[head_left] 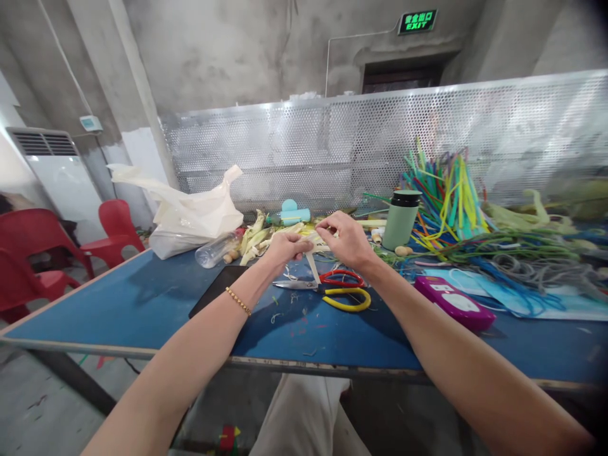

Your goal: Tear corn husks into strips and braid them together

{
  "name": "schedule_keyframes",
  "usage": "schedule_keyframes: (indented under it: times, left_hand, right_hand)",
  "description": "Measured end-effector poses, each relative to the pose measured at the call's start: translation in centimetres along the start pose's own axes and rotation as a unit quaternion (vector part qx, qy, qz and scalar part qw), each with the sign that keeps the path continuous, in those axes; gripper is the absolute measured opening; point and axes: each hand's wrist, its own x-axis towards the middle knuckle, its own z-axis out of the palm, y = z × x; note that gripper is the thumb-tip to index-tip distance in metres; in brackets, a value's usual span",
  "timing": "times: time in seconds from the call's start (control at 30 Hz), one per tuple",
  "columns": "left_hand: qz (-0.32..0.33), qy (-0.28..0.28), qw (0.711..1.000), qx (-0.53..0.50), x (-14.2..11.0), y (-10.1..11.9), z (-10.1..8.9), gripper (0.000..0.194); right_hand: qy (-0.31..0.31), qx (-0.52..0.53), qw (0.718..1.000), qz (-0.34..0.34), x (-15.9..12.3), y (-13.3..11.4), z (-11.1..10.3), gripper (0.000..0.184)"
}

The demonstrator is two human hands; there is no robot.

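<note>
Currently, the left hand (289, 246) pinches one pale strip (313, 267) hanging near one pair of scissors (313, 286) on one table (156, 310). The right hand (349, 242) curls just beside; its hold cannot be determined.

The blue table (118, 304) carries scissors (335, 292); around them I see a flask (401, 225) toward two o'clock, a box (453, 303) at three, a dark slab (216, 292) at nine, a bag (194, 215) at ten.

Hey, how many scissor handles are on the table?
2: a red handle, just below the right hand in view, and a yellow handle, closer to the front table edge.
</note>
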Motion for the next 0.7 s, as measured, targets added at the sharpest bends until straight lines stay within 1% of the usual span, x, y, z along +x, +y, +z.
schedule_keyframes:
  times: [0.1, 0.17, 0.2, 0.3, 0.33, 0.37, 0.43, 0.53, 0.6, 0.7]
  left_hand:
    - [-0.029, -0.003, 0.997, -0.076, 0.4, -0.1, -0.1, 0.024]
    - [-0.041, 0.004, 0.991, -0.128, 0.6, -0.2, -0.3, 0.02]
    - [-0.039, 0.009, 0.989, -0.146, 0.8, -0.3, -0.4, 0.019]
    - [-0.024, 0.014, 0.986, -0.166, 0.9, -0.5, -0.6, 0.019]
    - [-0.022, 0.01, 0.986, -0.166, 1.0, -0.6, -0.7, 0.019]
    - [-0.023, 0.004, 0.986, -0.165, 1.0, -0.6, -0.7, 0.02]
    - [-0.026, -0.006, 0.986, -0.163, 0.9, -0.7, -0.6, 0.021]
    - [-0.03, -0.011, 0.986, -0.165, 1.0, -0.7, -0.6, 0.023]
    - [-0.032, -0.007, 0.985, -0.169, 1.0, -0.7, -0.7, 0.023]
    - [-0.025, 0.006, 0.985, -0.169, 1.1, -0.7, -0.8, 0.022]
  right_hand:
    - [0.008, -0.009, 1.0, 0.006, 0.1, 0.0, -0.2, 0.015]
    - [-0.005, -0.013, 1.0, 0.027, 0.0, -0.2, -0.3, 0.018]
    - [-0.025, -0.015, 0.999, 0.034, 0.0, -0.3, -0.2, 0.022]
    - [-0.117, -0.009, 0.992, 0.044, -0.4, -0.4, 0.3, 0.035]
    - [-0.141, 0.001, 0.989, 0.049, -0.5, -0.4, 0.6, 0.037]
    - [-0.151, 0.013, 0.987, 0.056, -0.6, -0.4, 1.0, 0.036]
    - [-0.158, 0.044, 0.984, 0.072, -0.8, -0.2, 1.5, 0.035]
    - [-0.145, 0.079, 0.982, 0.094, -1.0, 0.1, 2.2, 0.03]
    - [-0.144, 0.086, 0.981, 0.101, -1.0, 0.3, 2.4, 0.028]
    - [-0.156, 0.078, 0.979, 0.108, -1.0, 0.2, 2.4, 0.03]
